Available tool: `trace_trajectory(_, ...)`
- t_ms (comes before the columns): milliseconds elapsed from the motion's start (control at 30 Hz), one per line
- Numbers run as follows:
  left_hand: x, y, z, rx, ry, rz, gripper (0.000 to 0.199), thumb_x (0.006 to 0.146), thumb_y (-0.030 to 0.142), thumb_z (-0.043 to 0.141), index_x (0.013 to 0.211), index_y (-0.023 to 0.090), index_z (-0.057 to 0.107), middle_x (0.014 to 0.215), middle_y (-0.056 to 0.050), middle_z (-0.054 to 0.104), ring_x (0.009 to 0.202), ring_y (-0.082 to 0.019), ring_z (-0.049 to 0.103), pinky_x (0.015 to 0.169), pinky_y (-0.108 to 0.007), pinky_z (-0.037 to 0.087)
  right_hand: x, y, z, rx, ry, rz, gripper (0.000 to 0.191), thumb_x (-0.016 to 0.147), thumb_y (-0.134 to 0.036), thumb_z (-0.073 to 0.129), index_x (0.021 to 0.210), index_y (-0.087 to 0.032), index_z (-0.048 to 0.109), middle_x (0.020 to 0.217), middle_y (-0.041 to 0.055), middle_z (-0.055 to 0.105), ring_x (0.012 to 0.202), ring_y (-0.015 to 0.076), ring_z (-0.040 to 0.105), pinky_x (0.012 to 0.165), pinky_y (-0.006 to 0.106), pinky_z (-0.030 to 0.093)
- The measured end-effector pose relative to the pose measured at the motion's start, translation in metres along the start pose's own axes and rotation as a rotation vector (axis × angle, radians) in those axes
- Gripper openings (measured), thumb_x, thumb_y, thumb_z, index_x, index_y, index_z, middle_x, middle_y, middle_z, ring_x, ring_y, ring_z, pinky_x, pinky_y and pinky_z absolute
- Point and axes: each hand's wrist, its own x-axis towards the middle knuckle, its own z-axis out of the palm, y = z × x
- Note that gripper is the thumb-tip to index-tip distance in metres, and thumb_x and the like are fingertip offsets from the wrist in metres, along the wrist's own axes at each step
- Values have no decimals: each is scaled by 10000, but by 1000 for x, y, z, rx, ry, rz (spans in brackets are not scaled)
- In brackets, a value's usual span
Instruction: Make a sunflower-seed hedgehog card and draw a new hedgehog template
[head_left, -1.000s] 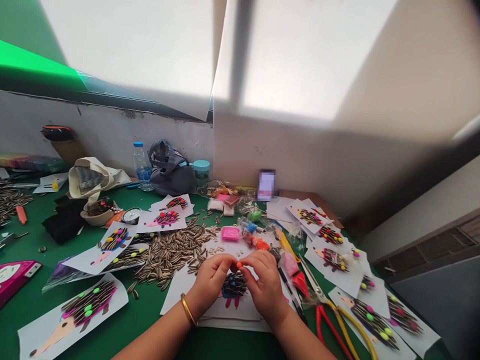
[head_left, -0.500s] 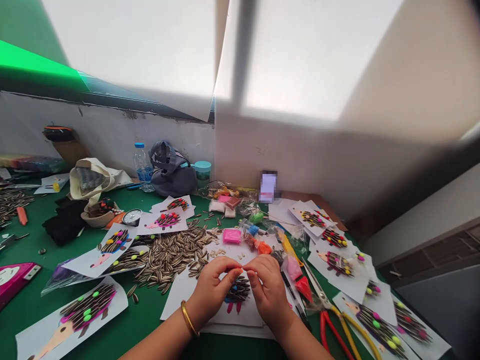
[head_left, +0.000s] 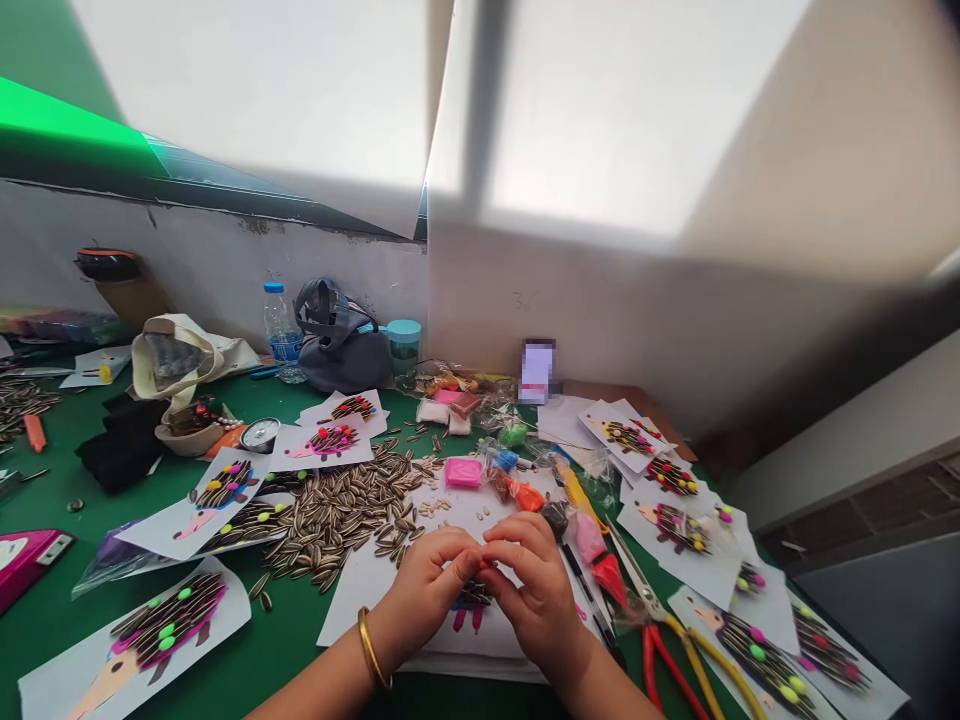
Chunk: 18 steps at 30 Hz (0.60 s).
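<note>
My left hand (head_left: 429,592), with a gold bangle at the wrist, and my right hand (head_left: 538,592) meet over the paper stack. Their fingertips are closed together on a small bit of orange-red clay (head_left: 484,563), mostly hidden by the fingers. Beneath them lies a hedgehog picture (head_left: 469,620) with sunflower-seed spines and pink legs, largely covered by my hands. A pile of sunflower seeds (head_left: 341,515) spreads left of the white paper (head_left: 352,603). Beyond my fingers sits a pink clay block (head_left: 463,473), near an orange clay packet (head_left: 527,495).
Scissors with red and yellow handles (head_left: 654,610) and a black pen (head_left: 589,590) lie at the right. Finished hedgehog cards (head_left: 169,632) flank both sides. At the back stand a water bottle (head_left: 283,335), a grey bag (head_left: 345,350) and a phone (head_left: 537,370) against the wall.
My fingertips have come closer together and lower around the orange-red clay, with the right fingers curling over it. The view has shifted slightly.
</note>
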Motion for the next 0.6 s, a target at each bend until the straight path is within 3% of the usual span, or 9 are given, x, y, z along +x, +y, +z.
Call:
trace_trajectory(167, 0, 4, 1, -53, -72, -2, 425, 936, 483, 467, 806, 160, 710, 806, -60, 687, 781, -176, 598, 756, -277, 439, 0, 0, 0, 11, 27, 3, 98, 860, -171, 655, 934, -234, 638, 983, 42, 633, 982, 222, 531, 878, 425, 445)
trace_trajectory(400, 1, 0, -1, -26, -31, -5, 469, 925, 524, 464, 765, 158, 711, 760, -53, 679, 741, -171, 586, 723, -272, 427, 1, -2, -1, -9, -29, -50, 252, 897, -225, 617, 1147, -251, 628, 1040, 60, 643, 993, 234, 536, 870, 428, 462)
trace_trajectory(600, -1, 2, -1, -11, -31, 0, 498, 921, 558, 440, 790, 162, 711, 762, -54, 662, 743, -176, 580, 718, -279, 428, 0, -1, -1, 14, 4, -9, 182, 894, -180, 600, 1055, -250, 648, 1005, 53, 642, 984, 230, 543, 878, 430, 460)
